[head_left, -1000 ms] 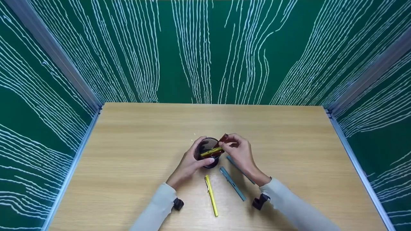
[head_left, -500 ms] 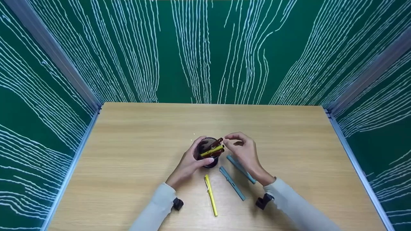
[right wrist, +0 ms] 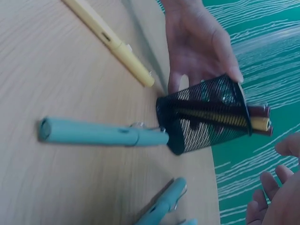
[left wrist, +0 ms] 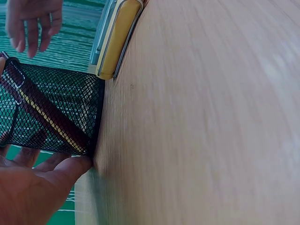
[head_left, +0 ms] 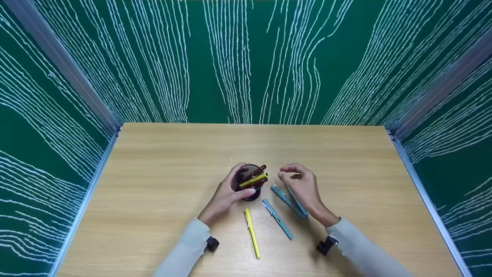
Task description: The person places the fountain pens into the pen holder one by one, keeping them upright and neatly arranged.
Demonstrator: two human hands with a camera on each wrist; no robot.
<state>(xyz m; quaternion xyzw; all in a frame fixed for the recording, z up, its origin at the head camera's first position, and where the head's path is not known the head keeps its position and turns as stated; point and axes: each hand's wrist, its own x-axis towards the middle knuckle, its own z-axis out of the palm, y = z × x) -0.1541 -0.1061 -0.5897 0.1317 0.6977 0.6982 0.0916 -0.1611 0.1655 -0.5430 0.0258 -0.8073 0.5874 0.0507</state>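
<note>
My left hand (head_left: 225, 196) grips a black mesh pen cup (head_left: 251, 197), thumb on the near side and fingers round the far side. Two dark red pens (head_left: 259, 170) and a yellow pen (head_left: 250, 181) lean inside it, their ends past the rim. In the right wrist view the ends of these pens (right wrist: 260, 123) stick out of the mouth. To the right of the cup, my right hand (head_left: 303, 188) hovers apart from it, fingers loosely bent, holding nothing. Beneath that hand lie two teal pens (head_left: 283, 197), one partly hidden by it.
Another yellow pen (head_left: 251, 234) lies on the wooden table (head_left: 173, 161) in front of the cup. A third teal pen (head_left: 277, 219) lies to its right. Green walls with white lines (head_left: 230, 69) enclose the back and sides.
My right hand has let go of a dark red pen, which now leans in the cup, and has drawn away to the right. My left hand stays on the cup.
</note>
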